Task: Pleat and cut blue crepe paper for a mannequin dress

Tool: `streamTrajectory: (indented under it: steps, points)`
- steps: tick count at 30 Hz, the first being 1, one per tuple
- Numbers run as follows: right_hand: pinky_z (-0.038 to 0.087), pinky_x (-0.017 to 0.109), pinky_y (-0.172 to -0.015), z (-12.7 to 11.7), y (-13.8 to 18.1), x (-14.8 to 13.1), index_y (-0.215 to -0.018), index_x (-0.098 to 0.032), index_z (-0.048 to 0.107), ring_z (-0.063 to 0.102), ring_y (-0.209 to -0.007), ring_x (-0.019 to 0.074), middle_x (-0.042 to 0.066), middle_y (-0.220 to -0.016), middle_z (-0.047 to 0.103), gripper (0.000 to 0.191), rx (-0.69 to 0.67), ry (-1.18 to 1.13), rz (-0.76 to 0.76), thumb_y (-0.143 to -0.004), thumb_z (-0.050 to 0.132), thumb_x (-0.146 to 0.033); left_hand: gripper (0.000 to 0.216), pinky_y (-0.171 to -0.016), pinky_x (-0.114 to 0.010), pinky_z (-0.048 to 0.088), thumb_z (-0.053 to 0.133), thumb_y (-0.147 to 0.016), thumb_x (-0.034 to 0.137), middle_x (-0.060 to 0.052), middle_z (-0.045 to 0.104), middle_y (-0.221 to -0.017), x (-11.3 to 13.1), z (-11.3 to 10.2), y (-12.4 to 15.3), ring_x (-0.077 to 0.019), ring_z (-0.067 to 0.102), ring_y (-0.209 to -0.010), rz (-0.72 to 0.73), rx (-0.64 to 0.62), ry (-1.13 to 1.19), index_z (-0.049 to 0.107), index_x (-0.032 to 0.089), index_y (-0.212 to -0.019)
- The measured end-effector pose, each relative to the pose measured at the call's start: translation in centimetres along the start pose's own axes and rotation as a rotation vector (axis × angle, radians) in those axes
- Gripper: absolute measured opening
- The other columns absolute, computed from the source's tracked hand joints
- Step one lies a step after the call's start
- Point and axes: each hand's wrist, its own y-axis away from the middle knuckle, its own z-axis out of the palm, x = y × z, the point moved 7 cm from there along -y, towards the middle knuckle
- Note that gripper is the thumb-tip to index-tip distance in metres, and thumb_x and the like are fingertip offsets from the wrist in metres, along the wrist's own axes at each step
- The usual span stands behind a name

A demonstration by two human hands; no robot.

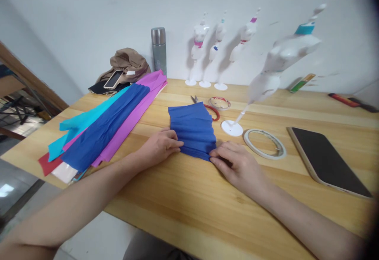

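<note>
blue sheet (pixel 192 128) extends forward, long axis unclear; left hand (pixel 162 145) and right hand (pixel 238 163) pinch its near edge.

One view, from a camera on the person's head, above and behind the near edge of a wooden desk (pixel 177 197). It faces forward and down, close over the left hand (pixel 162 143) and right hand (pixel 237 158), and reaches to the desk's far edge and the pale wall (pixel 133 7) behind. Floor (pixel 20 181) shows below the near left corner.
</note>
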Motion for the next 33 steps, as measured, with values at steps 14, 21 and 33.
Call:
streamTrajectory:
  steps: [14, 21, 33]
  points:
    - [0.046, 0.035, -0.064, 0.0, 0.1, 0.4, -0.083, -0.019, 0.063, 0.060, -0.073, 0.0207, 0.005, -0.076, 0.064, 0.012, 0.003, -0.035, 0.028, -0.086, 0.052, -0.014, 0.013, -0.075, -0.028, 0.050, 0.063, -0.084, 0.017, -0.007, 0.068, -0.088, -0.4, -0.5, 0.3, -0.0173, 0.061, -0.083, -0.042, 0.034, 0.017, 0.075, 0.016, -0.087]
    - [0.046, 0.034, -0.064, 0.0, 0.0, 0.3, -0.082, -0.019, 0.063, 0.061, -0.073, 0.0208, 0.005, -0.075, 0.064, 0.014, -0.002, -0.028, 0.019, -0.087, 0.051, -0.014, 0.014, -0.069, -0.026, 0.048, 0.061, -0.085, 0.018, -0.005, 0.067, -0.077, -0.2, -0.6, 0.3, -0.0159, 0.059, -0.076, -0.040, 0.039, -0.010, 0.075, 0.018, -0.083]
    - [0.053, 0.037, -0.065, 0.2, -0.2, 2.0, -0.093, -0.018, 0.072, 0.065, -0.067, 0.0208, 0.006, -0.077, 0.070, 0.019, -0.011, -0.057, 0.198, -0.083, 0.056, -0.021, 0.014, -0.083, -0.030, 0.050, 0.067, -0.079, 0.017, -0.004, 0.070, -0.091, -1.2, -0.2, -0.5, -0.0183, 0.064, -0.089, -0.374, -0.169, 0.001, 0.076, 0.020, -0.090]
